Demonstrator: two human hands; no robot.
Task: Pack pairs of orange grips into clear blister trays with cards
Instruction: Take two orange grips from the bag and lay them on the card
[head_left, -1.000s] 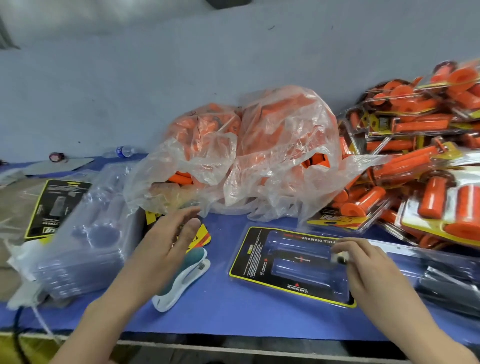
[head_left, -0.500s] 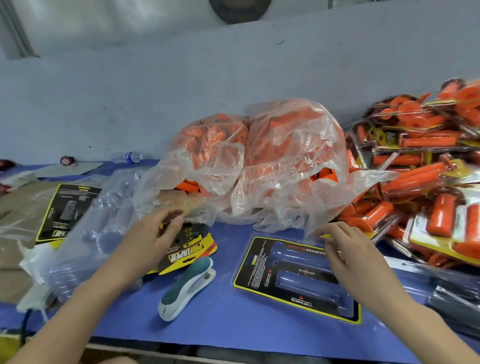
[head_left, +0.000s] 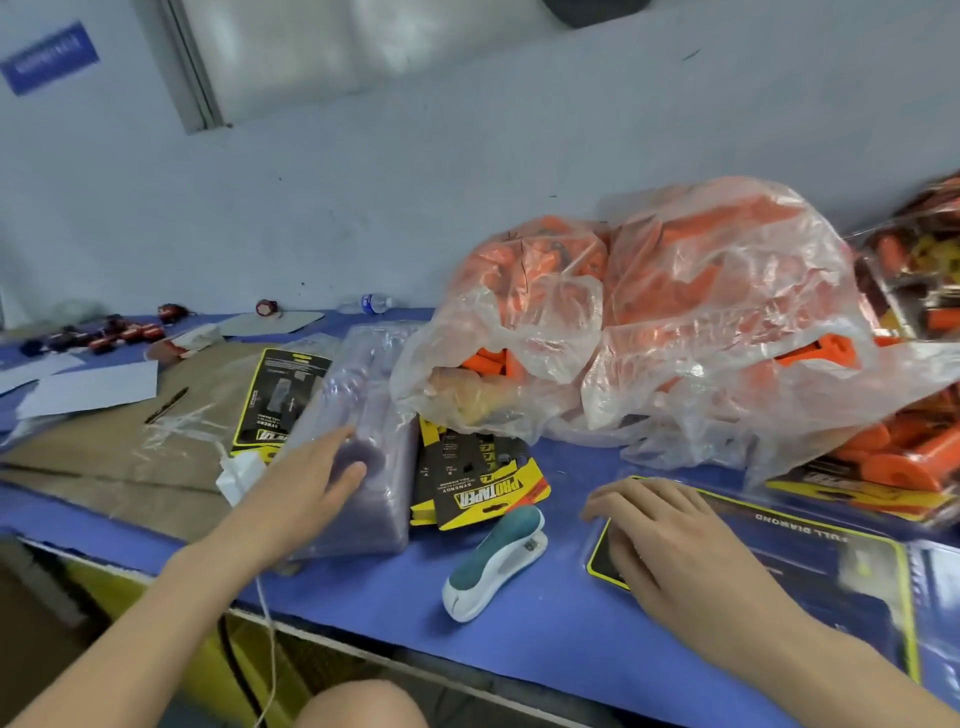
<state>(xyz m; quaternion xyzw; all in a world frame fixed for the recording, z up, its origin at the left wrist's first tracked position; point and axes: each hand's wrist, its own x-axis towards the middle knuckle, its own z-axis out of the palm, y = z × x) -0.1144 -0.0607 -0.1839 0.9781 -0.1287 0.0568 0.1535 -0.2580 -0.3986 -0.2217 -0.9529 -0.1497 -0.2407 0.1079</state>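
Note:
My left hand (head_left: 317, 480) lies with straight fingers on top of a stack of clear blister trays (head_left: 363, 447) at the left of the blue table. My right hand (head_left: 660, 530) rests flat, fingers spread, on the left end of a clear blister tray with a black and yellow card (head_left: 810, 561) in it. Behind stands a big clear plastic bag (head_left: 675, 322) full of loose orange grips. A small pile of black and yellow cards (head_left: 478, 483) lies between the tray stack and the bag.
A teal and white stapler (head_left: 493, 564) lies between my hands near the table's front edge. Packed trays of orange grips (head_left: 893, 457) pile up at the right. Brown cardboard, papers, a pen and another card stack (head_left: 280, 400) sit at the left; a water bottle (head_left: 374, 303) lies by the wall.
The view swung left. My left hand moved from the loose cards onto the stack of clear trays. My right hand slid from the carded tray's far edge to its left end.

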